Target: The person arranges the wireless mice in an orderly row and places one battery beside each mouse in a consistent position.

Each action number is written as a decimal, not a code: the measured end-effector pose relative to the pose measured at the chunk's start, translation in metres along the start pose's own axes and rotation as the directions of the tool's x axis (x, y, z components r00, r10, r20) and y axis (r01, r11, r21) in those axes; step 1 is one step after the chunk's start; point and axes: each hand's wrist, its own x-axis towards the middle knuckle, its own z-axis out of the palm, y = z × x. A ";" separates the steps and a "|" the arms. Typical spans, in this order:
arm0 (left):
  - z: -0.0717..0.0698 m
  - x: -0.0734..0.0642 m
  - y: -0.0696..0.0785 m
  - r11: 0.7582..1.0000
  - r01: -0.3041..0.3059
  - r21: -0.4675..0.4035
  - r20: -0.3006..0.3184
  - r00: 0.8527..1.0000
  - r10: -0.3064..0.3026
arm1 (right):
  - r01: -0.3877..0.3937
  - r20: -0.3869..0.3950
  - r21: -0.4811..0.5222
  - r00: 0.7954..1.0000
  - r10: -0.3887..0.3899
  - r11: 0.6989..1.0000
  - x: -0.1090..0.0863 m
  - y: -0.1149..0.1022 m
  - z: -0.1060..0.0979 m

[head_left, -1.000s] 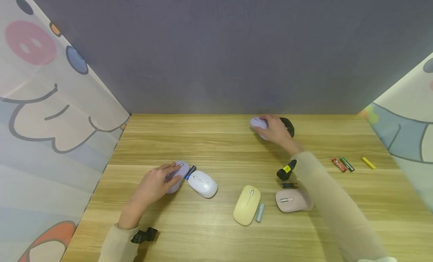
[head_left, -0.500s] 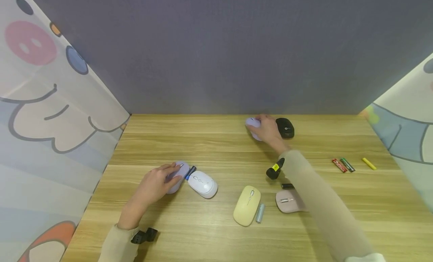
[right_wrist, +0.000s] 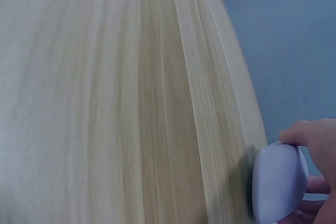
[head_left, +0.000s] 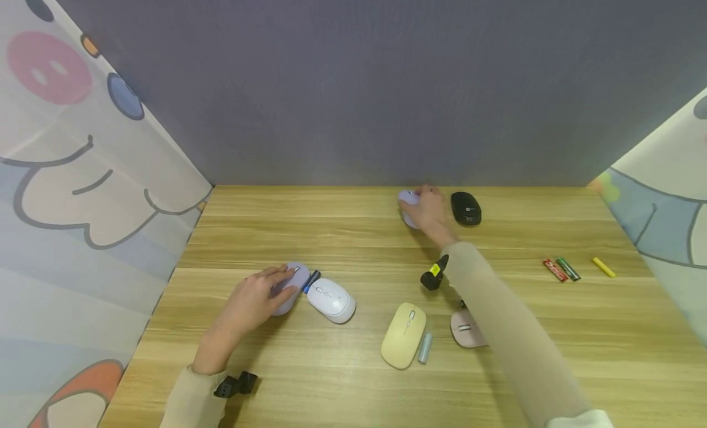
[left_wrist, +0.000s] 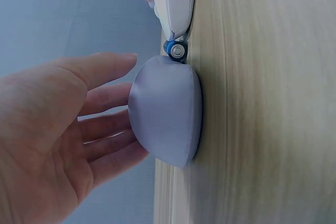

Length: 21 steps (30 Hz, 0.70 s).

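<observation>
My left hand (head_left: 251, 302) rests over a purple computer mouse (head_left: 289, 288) at the left of the table, fingers lightly extended along it. The left wrist view shows the thumb off to one side of this mouse, the other fingers partly hidden behind it. Toward the back edge, my right hand (head_left: 432, 208) grips a second purple mouse (head_left: 409, 198) by its sides. In the right wrist view that mouse (right_wrist: 278, 182) is low over the wood, thumb on its near edge. A blue-and-black battery (head_left: 313, 280) lies between the left purple mouse and a white mouse (head_left: 332, 300).
A black mouse (head_left: 466, 208) sits right of the right hand. Nearer are a yellow mouse (head_left: 404, 336), a silver battery (head_left: 424, 348) and a pink mouse (head_left: 465, 330) partly under the right sleeve. Red (head_left: 555, 270), green (head_left: 568, 269) and yellow batteries (head_left: 603, 267) lie at the right.
My right hand has carried its purple mouse a short way left, away from the black mouse, which now shows fully. The right forearm covers more of the pink mouse. The left hand stays still.
</observation>
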 end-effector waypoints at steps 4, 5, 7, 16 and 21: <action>0.000 0.000 0.000 1.000 -0.002 -0.002 -0.003 1.000 0.002 | -0.015 -0.017 0.023 1.000 0.015 1.000 0.000 -0.004 0.004; 0.000 0.000 -0.001 1.000 -0.004 -0.001 -0.004 1.000 0.004 | -0.017 -0.018 0.024 1.000 0.018 1.000 0.000 -0.005 0.005; 0.001 0.000 -0.001 1.000 -0.010 -0.001 -0.006 1.000 0.010 | -0.022 -0.025 0.023 0.999 0.022 1.000 0.001 -0.006 0.007; 0.002 0.000 -0.002 1.000 -0.018 0.006 -0.015 1.000 0.018 | -0.039 -0.047 0.004 0.998 0.039 0.999 0.001 -0.010 0.015; 0.001 0.000 -0.002 1.000 -0.011 0.008 -0.004 1.000 0.011 | -0.039 -0.049 -0.023 0.998 0.038 0.999 0.001 -0.012 0.019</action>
